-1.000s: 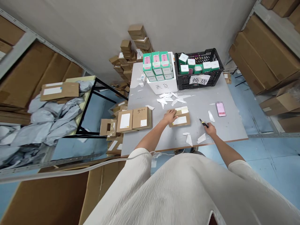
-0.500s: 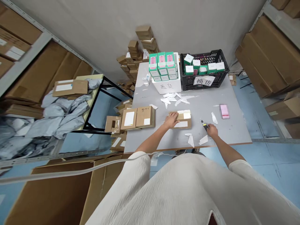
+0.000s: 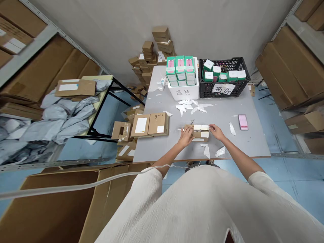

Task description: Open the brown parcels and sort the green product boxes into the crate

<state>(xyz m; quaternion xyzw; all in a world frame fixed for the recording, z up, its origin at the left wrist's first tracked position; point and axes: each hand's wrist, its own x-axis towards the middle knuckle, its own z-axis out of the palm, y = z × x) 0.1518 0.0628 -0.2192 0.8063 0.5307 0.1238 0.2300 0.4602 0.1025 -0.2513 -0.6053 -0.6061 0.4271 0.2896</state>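
A small cardboard box (image 3: pixel 201 134) with white labels lies near the front edge of the grey table (image 3: pixel 162 148). My left hand (image 3: pixel 186 136) grips its left end with fingers wrapped round it. At the box's right end, my right hand (image 3: pixel 215 131) pinches the upper corner. No cutter shows in my right hand; a thin dark object sticks up behind the box, too small to make out. Torn white paper scraps (image 3: pixel 207 151) lie in front of the box, and more lie behind it. A pink item (image 3: pixel 243 122) sits to the right.
Two larger cardboard boxes (image 3: pixel 158 124) stand to the left on the table. At the back are a white bin (image 3: pixel 184 93) with green-and-pink boxes and a black crate (image 3: pixel 222 90) with green boxes. A white cable (image 3: pixel 101 183) crosses the lower left.
My right hand held a yellow-and-black cutter apart from the box; it has moved left to the box without the cutter. The box now looks tilted, its side labels showing differently.
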